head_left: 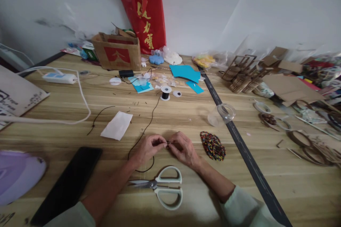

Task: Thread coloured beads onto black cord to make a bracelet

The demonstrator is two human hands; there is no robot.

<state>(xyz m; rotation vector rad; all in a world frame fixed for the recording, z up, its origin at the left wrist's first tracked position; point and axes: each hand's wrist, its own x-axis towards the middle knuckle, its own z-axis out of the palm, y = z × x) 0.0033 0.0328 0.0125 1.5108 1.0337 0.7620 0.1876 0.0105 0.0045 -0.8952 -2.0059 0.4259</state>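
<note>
My left hand (150, 147) and my right hand (183, 149) meet fingertip to fingertip over the wooden table. Both pinch a small dark piece (168, 144) between them, too small to make out fully. A black cord (144, 131) runs from a white spool (165, 93) down to my left hand and loops below it. White-handled scissors (168, 186) lie just below my hands, their blades toward the left. To the right of my right hand rests a coil of multicoloured beads (213, 145).
A white paper (116, 125), a black phone (68, 184) and a power strip (60, 77) lie left. Clear tape rolls (226, 112) sit right of centre. Behind stand a cardboard box (119, 54) and a red bag (149, 17); woven pieces (241, 74) are at the back right.
</note>
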